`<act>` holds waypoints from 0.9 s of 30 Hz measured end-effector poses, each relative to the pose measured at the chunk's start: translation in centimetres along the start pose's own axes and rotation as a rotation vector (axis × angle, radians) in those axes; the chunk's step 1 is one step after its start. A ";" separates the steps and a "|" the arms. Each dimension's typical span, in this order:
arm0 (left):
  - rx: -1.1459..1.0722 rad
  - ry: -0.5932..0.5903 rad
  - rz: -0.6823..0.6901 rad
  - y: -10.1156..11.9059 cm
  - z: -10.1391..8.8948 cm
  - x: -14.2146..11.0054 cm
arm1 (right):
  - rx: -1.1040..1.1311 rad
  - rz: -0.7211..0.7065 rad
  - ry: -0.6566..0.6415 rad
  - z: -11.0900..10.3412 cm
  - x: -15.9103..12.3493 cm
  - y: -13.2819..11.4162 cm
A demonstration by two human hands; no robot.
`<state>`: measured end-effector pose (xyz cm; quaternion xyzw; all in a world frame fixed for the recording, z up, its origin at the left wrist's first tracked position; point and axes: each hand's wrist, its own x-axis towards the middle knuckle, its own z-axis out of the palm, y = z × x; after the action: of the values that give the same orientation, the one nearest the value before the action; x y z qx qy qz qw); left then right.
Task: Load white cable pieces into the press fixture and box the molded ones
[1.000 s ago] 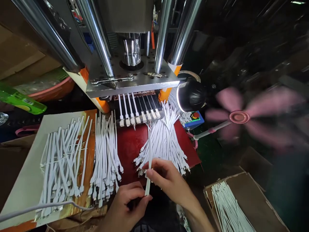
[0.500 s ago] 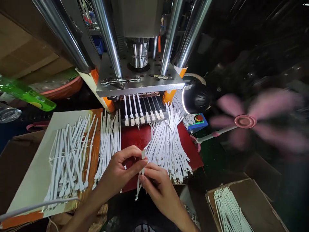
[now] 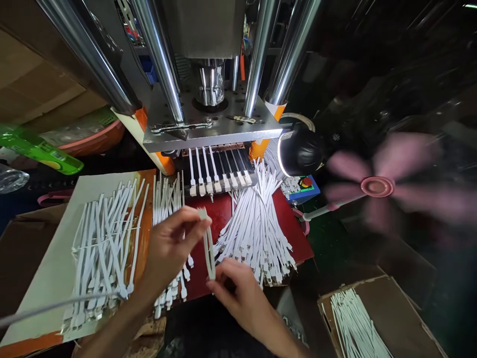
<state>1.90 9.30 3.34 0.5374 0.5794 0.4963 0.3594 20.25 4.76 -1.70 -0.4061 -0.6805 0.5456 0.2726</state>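
A short white USB cable [image 3: 209, 248] is stretched upright between my hands, seemingly doubled into two strands. My left hand [image 3: 173, 241] pinches its upper end between thumb and fingers. Lower down, my right hand [image 3: 240, 293] grips the other end, closed around it. Just beyond them is the press mould [image 3: 219, 169], where several white cables lie side by side with their connectors toward me. To the right of my hands spreads a large pile of white cables [image 3: 257, 219], and another bunch [image 3: 171, 288] lies partly behind my left forearm.
More white cables [image 3: 106, 238] lie on a cardboard sheet [image 3: 55, 258] at left. Above the mould is the press's steel plate [image 3: 216, 132]. A lamp [image 3: 303, 151] and a spinning pink fan [image 3: 377, 186] stand right. An open carton [image 3: 402, 318] holds further cables.
My hands have moved apart, the left one up and to the left, so the cable between them now shows stretched out. The view has shifted slightly.
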 end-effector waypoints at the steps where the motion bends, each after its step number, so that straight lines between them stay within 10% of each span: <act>1: 0.018 0.049 0.040 -0.2 -0.2 1.3 | -0.003 0.003 -0.091 -0.4 0.1 0.0; 8: -0.020 0.091 0.117 -2.3 0.2 8.8 | -0.108 -0.046 -0.267 -6.1 3.5 -2.4; 14: -0.074 0.012 0.070 -2.5 0.7 9.8 | 0.109 0.171 -0.340 -5.7 3.7 -1.6; 19: 0.001 -0.079 0.088 -2.6 1.0 10.8 | 0.030 0.058 -0.291 -7.2 4.6 -2.1; 27: 0.399 0.081 0.199 -3.0 3.0 16.2 | -0.061 -0.086 -0.184 -14.4 14.0 -3.5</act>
<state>1.32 25.91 1.59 0.6320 0.6242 0.4259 0.1719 23.77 23.91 4.36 -0.3328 -0.7357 0.5476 0.2195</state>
